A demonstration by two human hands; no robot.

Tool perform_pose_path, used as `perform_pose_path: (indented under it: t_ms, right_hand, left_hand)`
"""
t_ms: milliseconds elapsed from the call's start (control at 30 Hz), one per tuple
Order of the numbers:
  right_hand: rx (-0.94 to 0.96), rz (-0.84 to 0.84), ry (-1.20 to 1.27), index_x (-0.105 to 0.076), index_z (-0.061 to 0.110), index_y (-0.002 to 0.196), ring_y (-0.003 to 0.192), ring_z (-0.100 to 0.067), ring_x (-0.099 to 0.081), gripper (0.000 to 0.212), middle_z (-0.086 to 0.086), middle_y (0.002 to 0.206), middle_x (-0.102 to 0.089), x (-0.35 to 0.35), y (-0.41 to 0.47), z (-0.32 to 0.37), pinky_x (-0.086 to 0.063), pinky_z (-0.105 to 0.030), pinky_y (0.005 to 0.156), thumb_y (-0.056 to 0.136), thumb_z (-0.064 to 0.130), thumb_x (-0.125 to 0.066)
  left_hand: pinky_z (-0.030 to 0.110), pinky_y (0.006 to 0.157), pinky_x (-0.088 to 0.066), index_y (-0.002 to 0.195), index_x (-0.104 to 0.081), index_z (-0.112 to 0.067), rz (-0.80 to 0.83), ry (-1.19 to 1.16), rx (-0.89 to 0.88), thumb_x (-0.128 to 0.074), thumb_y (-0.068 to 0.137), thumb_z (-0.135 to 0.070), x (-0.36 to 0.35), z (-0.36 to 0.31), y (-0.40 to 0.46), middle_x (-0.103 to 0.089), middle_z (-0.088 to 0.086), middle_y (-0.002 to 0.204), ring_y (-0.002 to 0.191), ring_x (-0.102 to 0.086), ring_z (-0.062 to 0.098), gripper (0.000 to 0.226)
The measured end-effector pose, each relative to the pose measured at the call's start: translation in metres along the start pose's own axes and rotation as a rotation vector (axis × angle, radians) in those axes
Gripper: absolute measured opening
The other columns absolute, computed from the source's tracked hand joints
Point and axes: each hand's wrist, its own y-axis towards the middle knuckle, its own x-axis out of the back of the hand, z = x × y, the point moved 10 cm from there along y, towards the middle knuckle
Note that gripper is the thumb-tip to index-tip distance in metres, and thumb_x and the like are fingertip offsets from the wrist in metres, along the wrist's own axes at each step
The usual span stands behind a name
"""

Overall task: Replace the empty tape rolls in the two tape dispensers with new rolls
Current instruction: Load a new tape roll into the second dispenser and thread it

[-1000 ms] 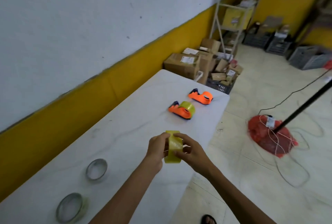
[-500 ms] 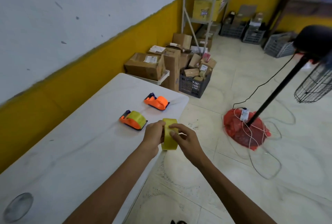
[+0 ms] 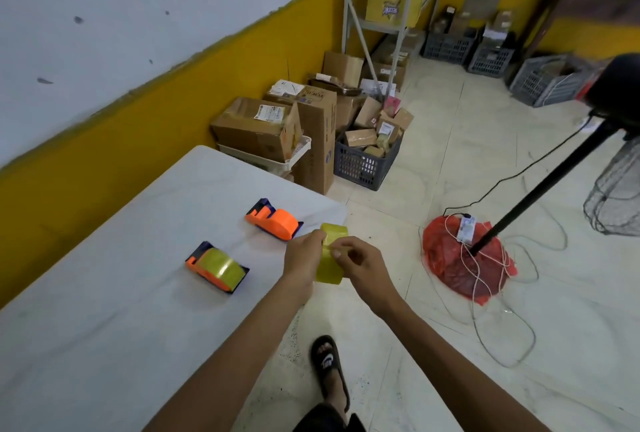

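A yellow tape roll (image 3: pixel 330 270) is held upright between both hands at the table's right edge. My left hand (image 3: pixel 302 259) grips its left side, and my right hand (image 3: pixel 357 262) pinches its outer face with the fingertips. Two orange tape dispensers lie on the white table (image 3: pixel 104 293). The near dispenser (image 3: pixel 217 270) carries a yellow roll. In the far dispenser (image 3: pixel 273 219) no roll shows from this angle. The far dispenser lies just left of my left hand.
Cardboard boxes (image 3: pixel 259 126) and a grey crate (image 3: pixel 363 163) of parcels stand past the table's far end. A fan stand (image 3: pixel 540 189) with a red covered base (image 3: pixel 460 258) and loose cables is on the floor to the right. My sandalled foot (image 3: pixel 329 369) is beside the table.
I have walked along the table toward its far end with the roll in both hands. The dispensers are now close to my hands, and the empty cores have left the view.
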Motion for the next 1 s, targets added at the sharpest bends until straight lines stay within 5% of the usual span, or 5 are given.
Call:
perform_pose_path:
  t_ms: [267,433,633,800,1000]
  right_hand:
    - [-0.119,0.041,-0.106,-0.069,0.015,0.087,0.078,-0.012,-0.054,0.01,0.0,0.09,-0.066,0.039,0.137,-0.019,-0.044,-0.024,0.069,0.09,0.018,-0.061]
    - [-0.138,0.155,-0.118,-0.069,0.013,0.091,0.083,-0.013,-0.056,0.011,0.001,0.093,-0.065,0.016,0.196,-0.023,-0.047,-0.026,0.074,0.09,0.018,-0.06]
    - [-0.13,0.448,-0.062,-0.069,0.015,0.085,0.077,-0.01,-0.058,0.007,0.002,0.083,-0.064,-0.06,0.243,-0.026,-0.049,-0.023,0.07,0.089,0.013,-0.063]
    - [-0.12,0.721,-0.031,-0.066,0.004,0.08,0.064,0.005,-0.055,0.012,0.004,0.075,-0.061,-0.125,0.264,-0.033,-0.044,-0.014,0.065,0.09,0.005,-0.059]
    - [-0.281,0.935,0.022,-0.065,0.011,0.093,0.075,-0.009,-0.063,0.007,-0.001,0.087,-0.065,-0.175,0.263,-0.058,-0.049,-0.016,0.062,0.092,0.013,-0.059]
  left_hand:
    - [0.031,0.051,-0.03,0.061,-0.048,-0.008,-0.456,0.067,-0.16,-0.051,0.083,-0.008,0.038,-0.025,0.09,-0.048,0.005,0.058,0.063,-0.043,0.027,0.023]
    - [0.033,0.061,-0.042,0.095,-0.056,-0.001,-0.525,0.015,0.067,-0.061,0.079,-0.026,0.05,0.017,0.129,-0.062,0.011,0.083,0.077,-0.06,0.033,0.029]
    - [0.031,0.056,-0.034,0.078,-0.052,-0.008,-0.593,-0.07,0.14,-0.046,0.083,-0.011,0.058,0.015,0.141,-0.053,0.008,0.072,0.065,-0.045,0.022,0.008]
    - [0.032,0.055,-0.023,0.066,-0.034,-0.011,-0.681,-0.075,0.135,-0.043,0.085,-0.007,0.07,-0.013,0.15,-0.032,0.003,0.062,0.059,-0.03,0.017,0.021]
    - [0.025,0.054,-0.033,0.066,-0.044,-0.014,-0.788,-0.14,0.164,-0.04,0.097,-0.017,0.069,-0.021,0.149,-0.045,0.002,0.066,0.058,-0.042,0.014,0.031]
